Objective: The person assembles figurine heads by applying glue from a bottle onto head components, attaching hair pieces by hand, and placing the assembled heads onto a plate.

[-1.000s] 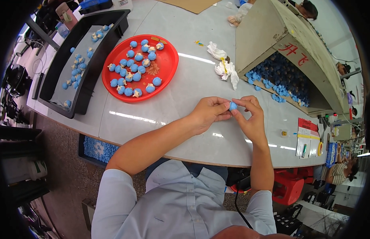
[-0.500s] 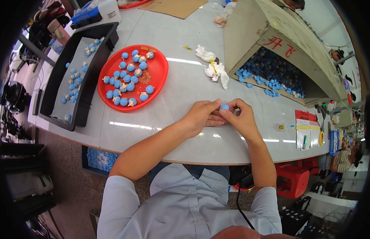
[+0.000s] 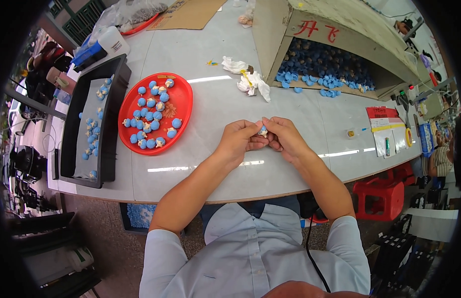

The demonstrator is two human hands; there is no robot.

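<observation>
Above the near part of the table, my left hand (image 3: 239, 139) and my right hand (image 3: 286, 138) meet fingertip to fingertip. Pinched between them is a small blue ball with a cream-coloured part (image 3: 263, 131), mostly covered by the fingers. To the left, a round red tray (image 3: 183, 116) holds several similar blue balls with cream parts. Farther left, more of them lie on pale paper in a long black bin (image 3: 107, 164). Beyond my hands rest crumpled white tissues (image 3: 254, 84).
A beige box-like housing (image 3: 270, 44) at the back right has many blue cup-shaped pieces (image 3: 330, 62) in its opening. A small yellow-capped jar (image 3: 350, 133), red-and-white papers (image 3: 384, 124) and a tape roll (image 3: 408, 137) lie at right. Red stools (image 3: 379, 198) stand below the table edge.
The ball has been turned between my fingers, so its cream side now shows. My right fingers have closed in around it. The whole view has shifted slightly.
</observation>
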